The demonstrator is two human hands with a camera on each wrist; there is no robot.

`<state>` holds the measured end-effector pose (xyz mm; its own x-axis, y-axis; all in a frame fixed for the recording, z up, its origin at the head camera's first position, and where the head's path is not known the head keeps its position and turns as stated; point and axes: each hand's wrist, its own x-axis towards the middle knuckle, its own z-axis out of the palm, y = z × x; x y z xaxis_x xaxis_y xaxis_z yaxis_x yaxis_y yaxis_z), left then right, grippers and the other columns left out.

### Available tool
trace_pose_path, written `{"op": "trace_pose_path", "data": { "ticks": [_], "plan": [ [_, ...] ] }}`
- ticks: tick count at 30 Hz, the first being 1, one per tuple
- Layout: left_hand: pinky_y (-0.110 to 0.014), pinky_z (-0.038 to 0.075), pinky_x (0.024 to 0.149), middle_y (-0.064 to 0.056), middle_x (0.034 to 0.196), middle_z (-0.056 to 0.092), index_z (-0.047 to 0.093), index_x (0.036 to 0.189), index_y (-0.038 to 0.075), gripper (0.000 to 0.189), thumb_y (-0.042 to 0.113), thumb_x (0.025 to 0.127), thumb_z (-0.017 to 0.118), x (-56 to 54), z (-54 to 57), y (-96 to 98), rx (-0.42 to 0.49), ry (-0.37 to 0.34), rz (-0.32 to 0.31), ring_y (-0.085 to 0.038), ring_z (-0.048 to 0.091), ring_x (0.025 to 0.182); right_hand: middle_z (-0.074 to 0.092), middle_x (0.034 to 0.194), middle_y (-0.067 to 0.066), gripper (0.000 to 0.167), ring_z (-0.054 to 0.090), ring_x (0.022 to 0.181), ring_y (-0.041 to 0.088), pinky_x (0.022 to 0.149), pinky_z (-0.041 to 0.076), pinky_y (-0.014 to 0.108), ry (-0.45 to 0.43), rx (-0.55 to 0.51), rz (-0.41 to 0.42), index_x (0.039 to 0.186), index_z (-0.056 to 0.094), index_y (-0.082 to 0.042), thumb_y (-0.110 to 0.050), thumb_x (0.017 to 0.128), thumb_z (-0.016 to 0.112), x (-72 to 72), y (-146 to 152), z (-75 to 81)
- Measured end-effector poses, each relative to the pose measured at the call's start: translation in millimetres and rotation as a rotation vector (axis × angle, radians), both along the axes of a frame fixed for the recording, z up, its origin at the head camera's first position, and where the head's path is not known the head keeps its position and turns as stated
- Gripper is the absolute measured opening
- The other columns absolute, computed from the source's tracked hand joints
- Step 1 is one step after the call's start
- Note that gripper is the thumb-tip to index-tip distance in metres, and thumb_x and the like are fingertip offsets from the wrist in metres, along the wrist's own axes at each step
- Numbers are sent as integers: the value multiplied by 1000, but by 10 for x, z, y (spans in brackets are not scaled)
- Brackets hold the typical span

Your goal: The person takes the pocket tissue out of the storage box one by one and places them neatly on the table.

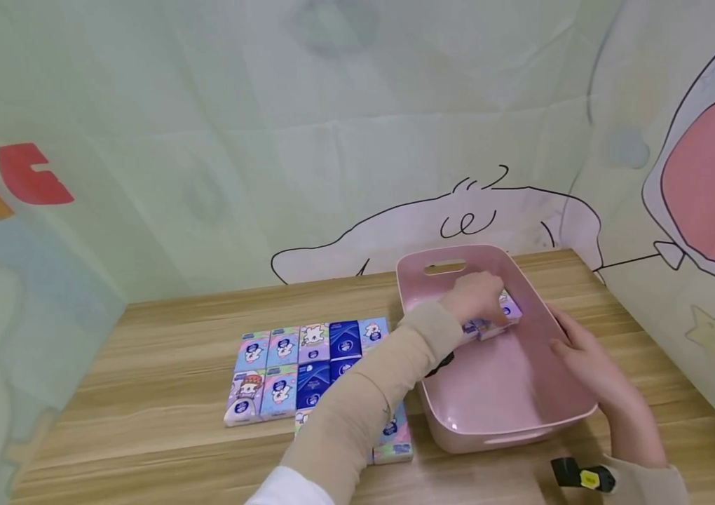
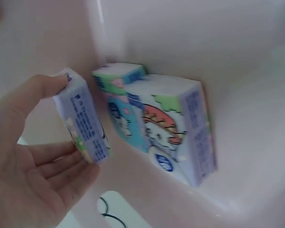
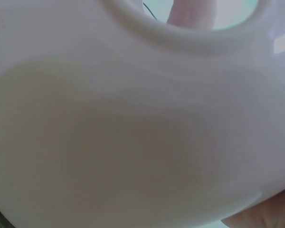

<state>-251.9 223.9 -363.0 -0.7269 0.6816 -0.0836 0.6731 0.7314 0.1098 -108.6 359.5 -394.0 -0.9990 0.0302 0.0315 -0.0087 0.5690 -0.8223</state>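
Observation:
A pink plastic storage bin [image 1: 471,435] stands on the right of the wooden table. My left hand [image 1: 474,298] reaches inside it. Thumb and fingers pinch a small tissue pack [image 2: 83,121] in the left wrist view. Close beside that pack, two more tissue packs, one with a red-hatted cartoon [image 2: 161,126] and one blue and green [image 2: 121,104], stand against each other by the bin's wall. My right hand [image 1: 591,365] holds the bin's right side, thumb over the rim. The right wrist view is mostly filled by the bin wall [image 3: 133,133], with only a bit of skin showing.
Left of the bin, several tissue packs [image 1: 278,389] lie in rows on the table [image 1: 143,393], partly hidden by my left sleeve [image 1: 357,400]. Printed cloth [image 1: 256,175] hangs behind and on both sides. The bin has a handle hole [image 1: 446,267] in its far wall.

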Motion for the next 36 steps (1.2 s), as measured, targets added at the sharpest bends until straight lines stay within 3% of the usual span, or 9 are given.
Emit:
{"op": "trace_pose_path", "data": {
  "ticks": [2, 4, 7, 10, 12, 19, 23, 29, 36],
  "plan": [
    [-22, 46, 57, 10, 82, 62, 64, 86, 21, 31, 47, 74, 76, 16, 29, 4, 30, 18, 9, -5, 56, 70, 28, 148, 36, 55, 37, 130, 47, 80, 34, 3, 3, 0, 1, 151, 17, 3, -2, 99, 34, -2, 1, -1],
    [-22, 46, 58, 10, 84, 61, 65, 86, 21, 32, 49, 74, 75, 30, 74, 9, 51, 44, 10, -5, 55, 72, 28, 148, 36, 55, 37, 130, 47, 84, 37, 7, 1, 3, 2, 151, 17, 4, -2, 99, 34, -3, -1, 1],
    [-24, 48, 62, 9, 91, 59, 65, 87, 22, 33, 51, 74, 74, 57, 168, 10, 67, 73, 5, -6, 54, 77, 26, 149, 36, 55, 33, 133, 48, 100, 42, 30, -9, 3, 1, 151, 16, 5, -2, 99, 34, -4, -6, 7],
    [-23, 49, 64, 9, 95, 57, 63, 85, 21, 35, 53, 76, 73, 102, 285, -1, 80, 70, 6, -6, 54, 80, 22, 151, 37, 55, 28, 136, 52, 105, 32, 62, -20, -16, 0, 151, 14, 6, -2, 100, 33, 3, -9, 15],
    [-22, 48, 63, 10, 93, 56, 60, 84, 21, 37, 55, 77, 71, 141, 370, -22, 77, 68, 10, -5, 53, 80, 20, 151, 37, 56, 25, 137, 54, 106, 26, 67, -24, -33, 1, 150, 13, 7, -1, 99, 33, 7, -12, 17],
    [-20, 50, 74, 9, 102, 56, 60, 108, 19, 52, 58, 76, 71, 279, 589, -153, 52, 66, -6, -5, 53, 88, 20, 151, 37, 56, 25, 137, 54, 107, 27, 66, -13, -30, 0, 150, 13, 7, 0, 99, 34, 5, -16, 23],
    [-19, 49, 72, 11, 101, 55, 58, 113, 19, 56, 56, 74, 74, 373, 684, -282, 84, 62, -28, -4, 54, 86, 22, 150, 37, 55, 27, 136, 53, 107, 28, 65, -8, -16, -5, 150, 15, 8, 0, 99, 35, 3, -16, 13],
    [-17, 48, 74, 10, 111, 57, 54, 129, 18, 68, 53, 74, 75, 516, 825, -569, 165, 67, -71, -3, 53, 90, 18, 151, 37, 56, 24, 137, 55, 107, 25, 68, -38, -22, -9, 150, 12, 7, -1, 99, 33, -9, -24, 11],
    [-15, 45, 78, 6, 121, 57, 48, 137, 17, 76, 40, 72, 79, 644, 877, -951, 284, 54, -124, -5, 51, 96, 20, 151, 37, 55, 26, 136, 53, 106, 27, 66, -23, -7, -4, 151, 13, 6, -2, 100, 33, -6, -9, -11]
  ]
}}
